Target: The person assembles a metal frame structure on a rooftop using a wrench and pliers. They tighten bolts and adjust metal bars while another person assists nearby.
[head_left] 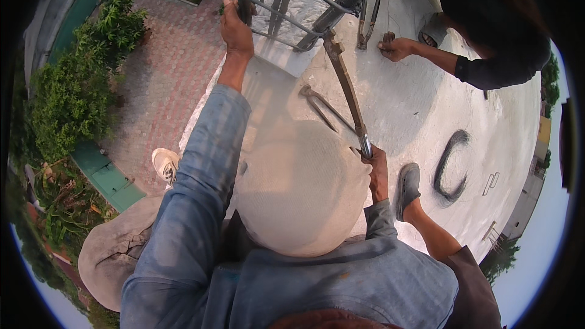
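At the top, a cage of steel reinforcing bars [317, 21] with bent stirrups stands upright. My left hand [236, 33] is closed around one of its vertical bars. My right hand [378, 170] grips the shiny lower end of a long rusty metal bar tool [347, 88]; its notched upper end meets the cage's lower corner. A pair of pincers [315, 102] lies on the pale slab [390, 109] beside this tool. A rounded beige, cap-like shape [298, 192] covers the middle of the view and hides what lies beneath.
A co-worker in black [493, 18] crouches at upper right, fingering thin wire near another pair of pincers [368, 21]. A dark wire coil [450, 167] and a grey clog [408, 189] on a foot are at right. Left of the slab's edge, a paved yard [164, 67] lies below.
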Demonstrator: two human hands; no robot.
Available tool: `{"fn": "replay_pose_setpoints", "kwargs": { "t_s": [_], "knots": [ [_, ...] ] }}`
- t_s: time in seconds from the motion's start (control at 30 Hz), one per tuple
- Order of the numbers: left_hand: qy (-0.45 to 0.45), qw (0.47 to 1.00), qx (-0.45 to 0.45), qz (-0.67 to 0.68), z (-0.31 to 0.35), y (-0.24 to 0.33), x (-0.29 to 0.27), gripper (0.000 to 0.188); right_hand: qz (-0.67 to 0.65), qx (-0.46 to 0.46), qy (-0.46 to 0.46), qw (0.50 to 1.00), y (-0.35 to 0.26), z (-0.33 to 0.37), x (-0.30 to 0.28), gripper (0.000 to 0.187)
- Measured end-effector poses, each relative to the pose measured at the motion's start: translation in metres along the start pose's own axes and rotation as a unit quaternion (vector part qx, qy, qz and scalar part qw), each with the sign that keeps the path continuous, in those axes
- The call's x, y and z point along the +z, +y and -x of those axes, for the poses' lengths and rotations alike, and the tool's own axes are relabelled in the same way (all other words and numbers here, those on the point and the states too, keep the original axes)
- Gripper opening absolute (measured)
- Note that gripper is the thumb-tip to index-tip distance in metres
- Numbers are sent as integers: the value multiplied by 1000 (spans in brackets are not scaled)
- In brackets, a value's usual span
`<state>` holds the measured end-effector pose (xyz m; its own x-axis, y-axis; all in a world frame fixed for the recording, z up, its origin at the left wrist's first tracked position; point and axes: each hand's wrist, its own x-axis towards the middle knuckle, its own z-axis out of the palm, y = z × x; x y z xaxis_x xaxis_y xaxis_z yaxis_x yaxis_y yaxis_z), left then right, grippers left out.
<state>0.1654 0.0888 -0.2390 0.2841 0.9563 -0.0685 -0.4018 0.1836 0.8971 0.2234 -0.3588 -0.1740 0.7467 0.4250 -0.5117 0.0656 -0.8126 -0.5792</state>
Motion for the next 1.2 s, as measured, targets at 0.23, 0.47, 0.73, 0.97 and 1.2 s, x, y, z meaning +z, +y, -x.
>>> {"fn": "replay_pose_setpoints", "kwargs": {
  "t_s": [0.23,0.47,0.73,0.97,1.2],
  "knots": [
    [4,1000,-3,-12,-3,2,1,58,-1,-48,73,996,9,25,41,25],
    [-29,1000,11,6,-6,0,-2,59,9,88,45,995,-46,32,43,28],
    [-14,1000,19,-12,-8,-11,0,59,47,70,58,995,-58,39,48,30],
    [-35,995,49,-83,-15,-23,-10,57,77,66,60,993,-49,42,46,33],
    [-60,965,130,-221,-13,-26,-13,60,101,61,53,992,-52,43,44,35]
  ]
}}
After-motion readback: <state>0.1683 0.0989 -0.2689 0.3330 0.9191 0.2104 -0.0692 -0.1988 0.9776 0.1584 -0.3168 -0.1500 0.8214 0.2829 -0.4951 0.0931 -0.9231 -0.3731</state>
